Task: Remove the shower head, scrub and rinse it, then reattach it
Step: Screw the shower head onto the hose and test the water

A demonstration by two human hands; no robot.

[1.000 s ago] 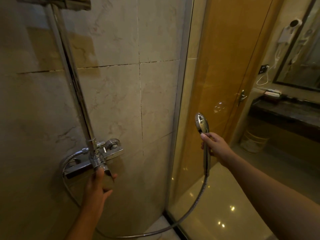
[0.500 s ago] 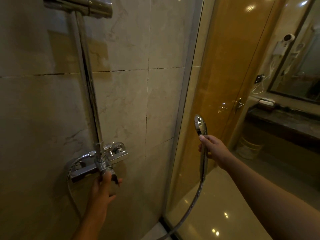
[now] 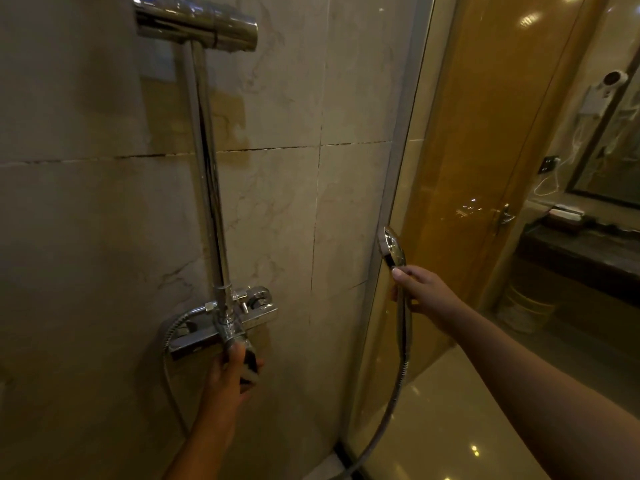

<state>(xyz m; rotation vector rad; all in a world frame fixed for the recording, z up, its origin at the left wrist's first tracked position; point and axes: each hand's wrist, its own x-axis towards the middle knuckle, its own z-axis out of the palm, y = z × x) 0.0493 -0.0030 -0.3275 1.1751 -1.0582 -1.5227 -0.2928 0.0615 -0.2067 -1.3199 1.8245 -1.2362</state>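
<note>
My right hand [image 3: 420,294] grips the handle of the chrome shower head [image 3: 393,245], held upright near the glass edge with its face turned left. Its metal hose [image 3: 398,386] hangs down from the handle and curves to the floor. My left hand [image 3: 230,375] grips the lever [image 3: 247,358] under the chrome mixer valve [image 3: 242,315] on the tiled wall. A vertical chrome riser pipe [image 3: 207,168] runs from the valve up to a chrome bracket [image 3: 195,24] at the top.
A curved glass shower panel [image 3: 398,168] stands at the right of the tiled wall. Beyond it are a wooden door [image 3: 485,133], a dark counter [image 3: 581,254], a mirror, a wall hair dryer [image 3: 602,95] and a bin [image 3: 526,306] on the glossy floor.
The view has tilted upward, bringing the top bracket into sight. Both hands keep their grips; the shower head and the lever look unmoved.
</note>
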